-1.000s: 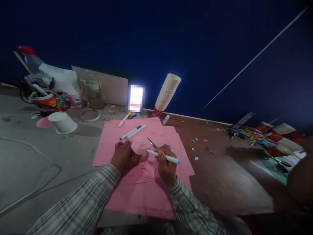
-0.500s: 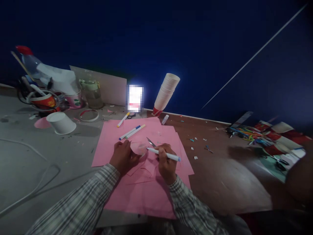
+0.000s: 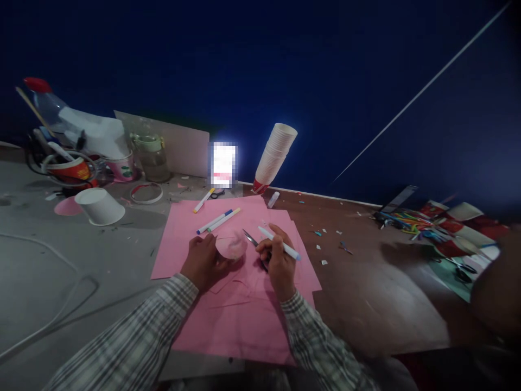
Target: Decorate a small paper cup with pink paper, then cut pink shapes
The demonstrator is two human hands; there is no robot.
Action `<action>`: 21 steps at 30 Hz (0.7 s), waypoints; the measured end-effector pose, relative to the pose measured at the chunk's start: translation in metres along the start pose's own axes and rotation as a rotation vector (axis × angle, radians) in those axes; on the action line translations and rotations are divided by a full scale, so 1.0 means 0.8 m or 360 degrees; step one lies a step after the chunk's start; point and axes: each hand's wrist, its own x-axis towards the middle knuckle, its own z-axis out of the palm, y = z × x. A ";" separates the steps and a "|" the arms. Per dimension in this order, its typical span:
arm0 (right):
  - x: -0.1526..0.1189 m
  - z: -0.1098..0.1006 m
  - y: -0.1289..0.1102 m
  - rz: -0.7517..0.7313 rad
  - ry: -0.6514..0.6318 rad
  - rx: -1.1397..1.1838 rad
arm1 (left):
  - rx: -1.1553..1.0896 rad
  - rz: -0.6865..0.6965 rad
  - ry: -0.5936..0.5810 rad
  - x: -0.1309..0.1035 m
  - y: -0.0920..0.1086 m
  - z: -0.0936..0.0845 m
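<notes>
My left hand (image 3: 202, 260) is closed on the edge of a small rounded pink paper piece (image 3: 230, 248), pinning it over pink sheets (image 3: 240, 331). In my right hand (image 3: 280, 260) is a white marker with a pale blue end (image 3: 290, 251), its tip pointing up and left, apart from the piece. Scissors (image 3: 251, 237) with dark handles lie beneath my right fingers; whether those touch them I cannot tell. Beyond my hands, a blue-capped marker (image 3: 214, 222) and a green-tipped marker (image 3: 224, 220) rest on the sheets. A yellow-ended marker (image 3: 203, 201) lies at their far edge.
A tilted stack of paper cups (image 3: 277, 152) stands against the dark blue wall. To the left are an upturned white cup (image 3: 100, 207), a tape roll (image 3: 146, 193) and a jar (image 3: 150, 157). Paper scraps, coloured cords (image 3: 411, 221) and more scissors (image 3: 463, 270) lie right.
My right hand has lifted the marker's tip away from the pink piece, up and to the right. My left hand stays on the piece.
</notes>
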 end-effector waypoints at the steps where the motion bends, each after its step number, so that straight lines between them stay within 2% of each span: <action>1: 0.002 0.000 0.000 0.0036 -0.0043 -0.0011 | -0.0025 0.0022 -0.0007 0.000 0.000 -0.001; 7: 0.010 0.001 0.008 -0.0021 -0.0195 0.0032 | -0.0151 0.0161 -0.0102 -0.002 -0.001 -0.011; 14: 0.006 0.006 0.010 0.0194 -0.0404 0.0235 | -0.0271 0.0332 -0.0183 -0.004 0.006 -0.018; 17: 0.004 0.007 0.007 0.0264 -0.0428 0.0248 | -0.0316 0.0306 -0.0211 -0.005 0.009 -0.022; 21: 0.003 0.008 0.001 0.0333 -0.0367 0.0274 | -0.0416 0.0226 -0.0132 -0.006 0.005 -0.020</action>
